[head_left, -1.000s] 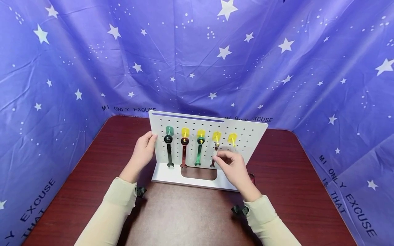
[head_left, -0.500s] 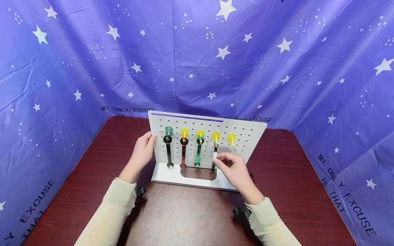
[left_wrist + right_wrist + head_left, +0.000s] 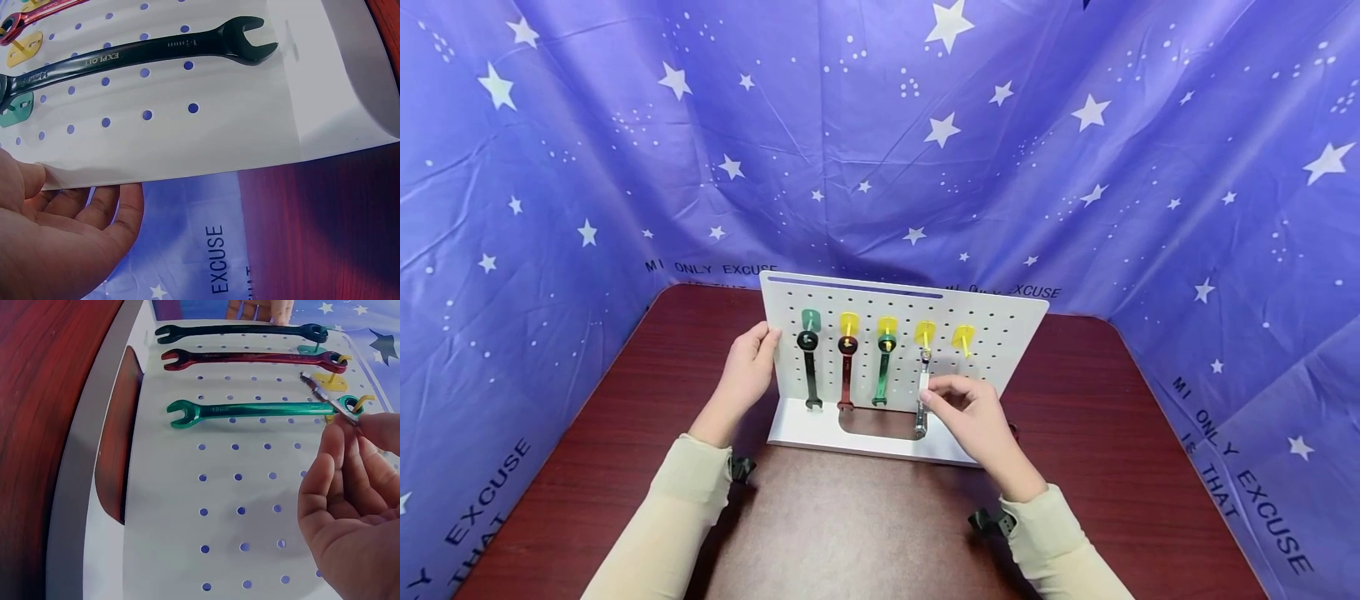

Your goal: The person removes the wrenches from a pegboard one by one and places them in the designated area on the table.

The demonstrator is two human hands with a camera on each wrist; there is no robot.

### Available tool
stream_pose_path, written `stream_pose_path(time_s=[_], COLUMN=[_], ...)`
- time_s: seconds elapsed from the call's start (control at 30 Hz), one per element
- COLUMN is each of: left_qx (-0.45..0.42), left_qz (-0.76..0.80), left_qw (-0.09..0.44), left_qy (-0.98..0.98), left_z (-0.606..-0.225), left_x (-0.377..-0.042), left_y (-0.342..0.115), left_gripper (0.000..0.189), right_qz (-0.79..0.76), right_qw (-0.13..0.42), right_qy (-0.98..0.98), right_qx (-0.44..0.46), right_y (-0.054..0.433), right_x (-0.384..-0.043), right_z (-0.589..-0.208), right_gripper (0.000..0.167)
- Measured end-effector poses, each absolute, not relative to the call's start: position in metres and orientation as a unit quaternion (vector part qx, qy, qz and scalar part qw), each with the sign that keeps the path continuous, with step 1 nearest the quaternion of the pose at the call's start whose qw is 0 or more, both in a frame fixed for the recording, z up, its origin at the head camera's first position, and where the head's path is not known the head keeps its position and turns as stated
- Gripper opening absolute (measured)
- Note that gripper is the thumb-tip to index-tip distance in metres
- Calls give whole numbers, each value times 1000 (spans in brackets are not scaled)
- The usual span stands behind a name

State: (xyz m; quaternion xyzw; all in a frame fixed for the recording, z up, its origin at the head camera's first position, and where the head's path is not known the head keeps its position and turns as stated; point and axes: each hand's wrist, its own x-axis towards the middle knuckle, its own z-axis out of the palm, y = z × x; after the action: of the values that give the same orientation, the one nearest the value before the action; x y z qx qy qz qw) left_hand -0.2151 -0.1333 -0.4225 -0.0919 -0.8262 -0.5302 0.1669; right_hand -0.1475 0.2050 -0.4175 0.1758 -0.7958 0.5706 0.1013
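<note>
My left hand [image 3: 749,364] grips the left edge of a white pegboard [image 3: 955,306], thumb in front and fingers behind it, as the left wrist view shows. My right hand [image 3: 972,421] pinches a silver wrench [image 3: 922,404] between thumb and fingers. The upper end of this wrench is at the tip of the fourth yellow hook [image 3: 927,336]; I cannot tell whether it is on it. Left of it, a black wrench [image 3: 144,53], a red wrench [image 3: 250,359] and a green wrench [image 3: 262,410] hang by their ring ends, open ends downward.
A bare yellow hook [image 3: 964,339] is at the right of the row. The board's white base [image 3: 808,427] has a cutout and stands on a dark red table [image 3: 1090,433]. A small red object [image 3: 1015,431] shows partly behind my right wrist. Star-printed blue cloth [image 3: 850,150] surrounds the table.
The silver wrench's lower end has swung down and out from the board, and its shaft looks brighter. My right hand has shifted slightly lower. My left hand keeps its place on the board.
</note>
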Motion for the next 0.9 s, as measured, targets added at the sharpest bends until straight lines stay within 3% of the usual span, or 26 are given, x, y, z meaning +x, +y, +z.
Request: stream_pose_path(time_s=[0.9], left_qx=[-91], left_qz=[-530], left_qw=[168], left_qy=[-826], left_z=[-421], left_x=[-215], left_y=[-133], left_gripper=[21], right_qz=[599], right_qw=[46], right_qy=[-781], right_qx=[168], right_y=[211], right_x=[-144], right_z=[-408], right_gripper=[10])
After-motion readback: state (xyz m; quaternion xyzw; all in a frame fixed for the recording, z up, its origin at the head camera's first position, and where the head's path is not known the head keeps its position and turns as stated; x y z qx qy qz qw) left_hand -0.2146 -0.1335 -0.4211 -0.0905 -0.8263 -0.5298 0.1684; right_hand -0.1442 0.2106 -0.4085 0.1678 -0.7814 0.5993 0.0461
